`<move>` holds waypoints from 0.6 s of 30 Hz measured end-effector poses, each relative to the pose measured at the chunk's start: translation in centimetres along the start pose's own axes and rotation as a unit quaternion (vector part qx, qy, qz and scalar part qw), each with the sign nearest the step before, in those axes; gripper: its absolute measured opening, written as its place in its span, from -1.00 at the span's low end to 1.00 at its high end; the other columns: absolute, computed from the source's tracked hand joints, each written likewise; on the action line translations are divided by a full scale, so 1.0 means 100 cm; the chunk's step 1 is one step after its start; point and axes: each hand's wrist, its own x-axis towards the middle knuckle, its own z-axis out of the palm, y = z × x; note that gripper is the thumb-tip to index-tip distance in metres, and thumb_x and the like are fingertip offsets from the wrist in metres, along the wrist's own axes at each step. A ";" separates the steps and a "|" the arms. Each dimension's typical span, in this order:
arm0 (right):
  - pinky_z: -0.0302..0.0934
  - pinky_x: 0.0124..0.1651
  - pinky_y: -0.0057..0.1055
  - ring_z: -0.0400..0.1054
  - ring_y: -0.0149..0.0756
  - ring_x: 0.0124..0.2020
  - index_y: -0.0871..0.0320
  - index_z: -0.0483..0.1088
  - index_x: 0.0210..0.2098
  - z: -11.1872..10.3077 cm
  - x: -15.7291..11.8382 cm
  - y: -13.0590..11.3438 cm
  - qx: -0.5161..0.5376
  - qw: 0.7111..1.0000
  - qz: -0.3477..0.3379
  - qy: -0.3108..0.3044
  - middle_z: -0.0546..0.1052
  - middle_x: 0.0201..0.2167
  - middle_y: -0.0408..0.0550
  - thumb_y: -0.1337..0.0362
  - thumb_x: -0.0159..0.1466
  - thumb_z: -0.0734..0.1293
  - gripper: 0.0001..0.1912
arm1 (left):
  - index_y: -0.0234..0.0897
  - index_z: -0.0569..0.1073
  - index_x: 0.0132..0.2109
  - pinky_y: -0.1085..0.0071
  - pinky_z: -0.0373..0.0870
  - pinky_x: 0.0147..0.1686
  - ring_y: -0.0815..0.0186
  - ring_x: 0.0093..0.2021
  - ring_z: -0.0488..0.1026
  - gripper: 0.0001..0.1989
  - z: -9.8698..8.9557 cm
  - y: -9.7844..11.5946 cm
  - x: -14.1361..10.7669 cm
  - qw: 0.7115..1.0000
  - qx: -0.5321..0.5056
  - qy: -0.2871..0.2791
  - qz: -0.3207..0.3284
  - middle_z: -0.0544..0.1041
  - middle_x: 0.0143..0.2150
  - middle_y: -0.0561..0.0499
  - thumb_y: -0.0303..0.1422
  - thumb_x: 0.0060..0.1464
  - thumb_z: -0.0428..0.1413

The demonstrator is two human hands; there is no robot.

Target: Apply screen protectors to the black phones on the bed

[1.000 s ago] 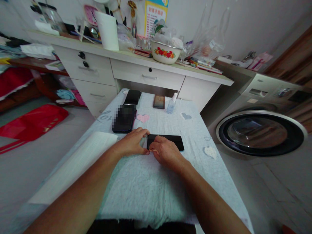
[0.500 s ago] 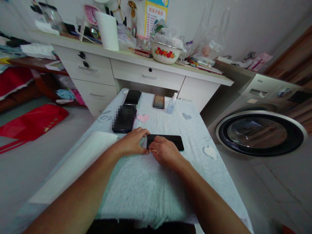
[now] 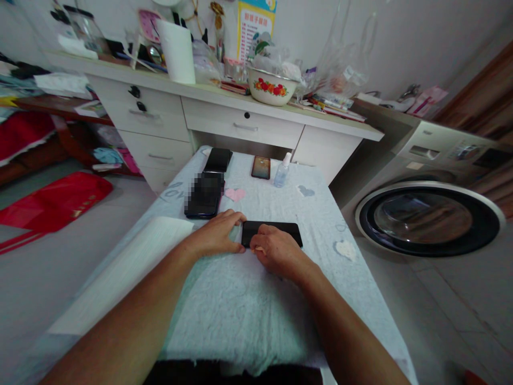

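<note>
A black smartphone (image 3: 291,231) lies flat and sideways on the cloth-covered table, dark screen up. My left hand (image 3: 219,233) steadies its left end, the thumb at the near corner and a finger at the far corner. Bent over the phone's near edge, my right hand (image 3: 277,251) has its fingers pressed together. A small tan bit shows at those fingertips; I cannot make out what they hold. Part of the phone's screen is hidden under this hand.
Left of the phone lie a dark, partly blurred device (image 3: 205,198), a black device (image 3: 217,160) and a folded white cloth (image 3: 132,270). Farther back are a brown-backed phone (image 3: 261,167) and a clear spray bottle (image 3: 282,172). A washing machine (image 3: 425,160) stands right, a white desk (image 3: 240,123) behind.
My right hand has slid slightly to the right along the phone's near edge. My left hand and the phone stay in place.
</note>
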 end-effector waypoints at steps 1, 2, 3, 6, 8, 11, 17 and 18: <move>0.04 -0.33 -0.46 0.26 -0.34 -0.28 0.11 0.47 -0.30 -0.001 -0.001 0.002 0.000 1.000 0.002 -0.004 0.38 -0.32 -0.07 0.36 0.27 0.22 -0.82 | -0.20 0.33 -0.03 0.28 0.27 -0.07 0.14 -0.04 0.34 -0.44 0.000 0.000 0.000 1.000 0.001 0.001 -0.001 0.36 -0.11 -0.04 -0.17 -0.23 0.24; 0.02 -0.33 -0.46 0.26 -0.36 -0.30 0.12 0.47 -0.31 -0.002 -0.002 0.003 0.002 1.000 0.005 -0.007 0.38 -0.33 -0.08 0.36 0.26 0.22 -0.82 | -0.21 0.33 -0.03 0.29 0.27 -0.07 0.15 -0.04 0.34 -0.43 0.000 0.000 0.000 1.000 0.001 0.002 -0.002 0.36 -0.10 -0.04 -0.17 -0.23 0.25; 0.01 -0.34 -0.46 0.25 -0.37 -0.32 0.12 0.47 -0.31 -0.004 -0.004 0.005 0.003 1.000 0.010 -0.009 0.38 -0.34 -0.09 0.37 0.26 0.22 -0.82 | -0.21 0.33 -0.03 0.29 0.27 -0.07 0.15 -0.04 0.34 -0.43 0.000 0.000 0.000 1.000 0.001 0.002 -0.004 0.36 -0.10 -0.04 -0.18 -0.24 0.25; -0.04 -0.39 -0.46 0.23 -0.41 -0.39 0.13 0.47 -0.34 -0.010 -0.007 0.008 0.003 0.999 0.030 -0.021 0.39 -0.37 -0.10 0.38 0.25 0.22 -0.82 | -0.21 0.32 -0.02 0.31 0.27 -0.08 0.16 -0.05 0.34 -0.42 0.000 0.000 0.000 1.000 -0.001 0.003 -0.005 0.35 -0.09 -0.04 -0.18 -0.24 0.25; -0.04 -0.39 -0.47 0.23 -0.42 -0.40 0.15 0.48 -0.36 -0.013 -0.009 0.010 0.006 0.999 0.040 -0.036 0.39 -0.37 -0.10 0.40 0.24 0.22 -0.82 | -0.21 0.32 -0.02 0.31 0.27 -0.08 0.17 -0.05 0.34 -0.43 0.000 0.000 -0.001 1.000 -0.001 0.003 -0.002 0.35 -0.09 -0.04 -0.19 -0.23 0.25; -0.02 -0.36 -0.48 0.25 -0.42 -0.39 0.16 0.48 -0.38 -0.017 -0.013 0.014 0.010 0.998 0.048 -0.045 0.40 -0.38 -0.09 0.42 0.23 0.23 -0.81 | -0.24 0.33 -0.02 0.31 0.26 -0.08 0.16 -0.05 0.34 -0.42 -0.001 0.001 -0.001 1.000 -0.001 0.000 -0.003 0.35 -0.09 -0.05 -0.19 -0.23 0.24; 0.00 -0.34 -0.47 0.26 -0.41 -0.39 0.14 0.50 -0.39 -0.020 -0.020 0.026 0.013 0.996 0.071 -0.050 0.44 -0.37 -0.09 0.43 0.19 0.24 -0.80 | -0.20 0.33 -0.01 0.29 0.26 -0.07 0.16 -0.05 0.34 -0.42 -0.001 0.001 -0.001 1.000 -0.002 0.001 -0.005 0.35 -0.09 -0.04 -0.18 -0.23 0.24; 0.01 -0.34 -0.47 0.26 -0.41 -0.39 0.14 0.51 -0.39 -0.021 -0.021 0.028 0.013 0.996 0.074 -0.051 0.44 -0.36 -0.09 0.43 0.18 0.24 -0.80 | -0.19 0.33 -0.01 0.29 0.26 -0.06 0.16 -0.05 0.34 -0.42 -0.001 0.001 -0.001 1.000 -0.002 0.001 -0.003 0.36 -0.09 -0.04 -0.18 -0.23 0.24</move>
